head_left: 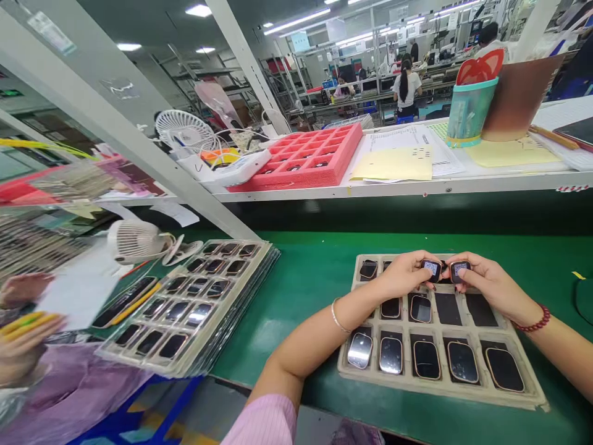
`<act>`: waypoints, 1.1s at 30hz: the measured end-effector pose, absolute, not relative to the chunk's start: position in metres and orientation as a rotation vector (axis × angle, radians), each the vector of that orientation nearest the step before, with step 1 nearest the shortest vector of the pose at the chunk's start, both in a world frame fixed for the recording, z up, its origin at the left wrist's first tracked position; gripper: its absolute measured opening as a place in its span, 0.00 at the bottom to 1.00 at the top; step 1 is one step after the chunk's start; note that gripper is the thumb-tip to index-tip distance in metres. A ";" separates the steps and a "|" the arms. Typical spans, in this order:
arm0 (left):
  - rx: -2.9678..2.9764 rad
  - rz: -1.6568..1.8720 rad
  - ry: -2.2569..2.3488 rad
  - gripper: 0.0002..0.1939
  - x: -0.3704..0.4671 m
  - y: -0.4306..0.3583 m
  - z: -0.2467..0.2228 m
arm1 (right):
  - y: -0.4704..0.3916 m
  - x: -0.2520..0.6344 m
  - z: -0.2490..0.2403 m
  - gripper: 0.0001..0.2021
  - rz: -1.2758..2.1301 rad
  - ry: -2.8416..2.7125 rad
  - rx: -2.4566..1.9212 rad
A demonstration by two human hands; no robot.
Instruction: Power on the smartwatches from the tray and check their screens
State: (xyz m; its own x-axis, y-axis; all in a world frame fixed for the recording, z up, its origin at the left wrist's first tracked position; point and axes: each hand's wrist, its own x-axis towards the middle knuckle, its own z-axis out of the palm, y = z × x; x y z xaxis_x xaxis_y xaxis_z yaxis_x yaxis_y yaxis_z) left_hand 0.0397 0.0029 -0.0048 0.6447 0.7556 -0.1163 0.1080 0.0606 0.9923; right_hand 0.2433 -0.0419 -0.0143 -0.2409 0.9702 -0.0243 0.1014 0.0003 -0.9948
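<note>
My left hand [410, 272] grips a small watch [431, 270] whose lit screen shows a square code. Close beside it, my right hand [477, 278] pinches a second watch [459, 271] with a similar lit screen. Both are held above the back of a beige tray [467, 390]. Dark-screened watches lie in the tray's front row, such as one at the front right [504, 369]. In the middle row, two compartments on the right show bare dark lining. My hands and forearm hide part of the back row.
A stack of trays with watches [266, 247] stands at the left, beside a white fan [134, 241]. A co-worker's hand [28, 340] is at the far left. The shelf [393, 185] above holds a red foam tray [319, 154] and a teal cup [470, 114].
</note>
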 end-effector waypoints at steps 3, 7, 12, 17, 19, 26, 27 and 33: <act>1.459 0.555 0.786 0.12 0.040 0.002 -0.002 | -0.041 0.244 -0.016 0.13 1.371 -1.472 -1.133; 1.484 0.546 0.797 0.12 0.038 0.000 0.003 | -0.040 0.245 -0.017 0.12 1.410 -1.430 -1.109; 1.451 0.611 0.720 0.13 0.038 0.001 0.001 | -0.040 0.244 -0.019 0.12 1.423 -1.346 -1.076; 1.452 0.682 0.732 0.15 0.040 0.002 -0.007 | -0.040 0.242 -0.020 0.18 1.366 -1.410 -1.061; 1.475 0.685 0.754 0.16 0.040 0.002 -0.006 | -0.040 0.243 -0.021 0.18 1.386 -1.416 -1.043; 1.441 0.598 0.801 0.15 0.041 -0.001 0.003 | -0.039 0.244 -0.021 0.10 1.354 -1.466 -1.080; 1.439 0.615 0.791 0.17 0.041 -0.001 0.002 | -0.039 0.244 -0.021 0.10 1.341 -1.492 -1.079; 1.465 0.696 0.790 0.12 0.041 0.001 -0.002 | -0.042 0.242 -0.015 0.15 1.371 -1.534 -1.055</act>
State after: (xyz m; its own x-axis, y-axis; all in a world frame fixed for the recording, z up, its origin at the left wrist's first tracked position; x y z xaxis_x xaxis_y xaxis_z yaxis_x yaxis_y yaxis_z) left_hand 0.0412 0.0011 -0.0017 0.5805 0.8133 -0.0398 0.0624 0.0043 0.9980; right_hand 0.2416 -0.0416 -0.0145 -0.3266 0.9445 0.0361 0.0694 0.0621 -0.9957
